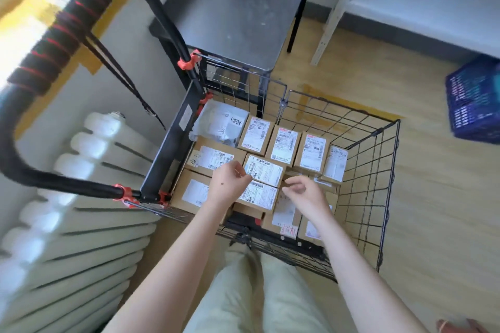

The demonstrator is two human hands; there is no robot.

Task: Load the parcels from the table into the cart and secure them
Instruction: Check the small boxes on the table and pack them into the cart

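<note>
Black wire cart [362, 170] full of labelled cardboard parcels [285, 146], one grey bag [221, 124]

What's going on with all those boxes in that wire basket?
A person is packing parcels into a wire cart. Labelled cardboard boxes cover its floor, with a grey bag parcel in the far left corner. The left hand is at the edge of a small box; I can't tell if it grips it. The right hand hovers over the boxes, holding nothing. The dark table shows no parcels, and a black strap hangs from the handle.
</note>
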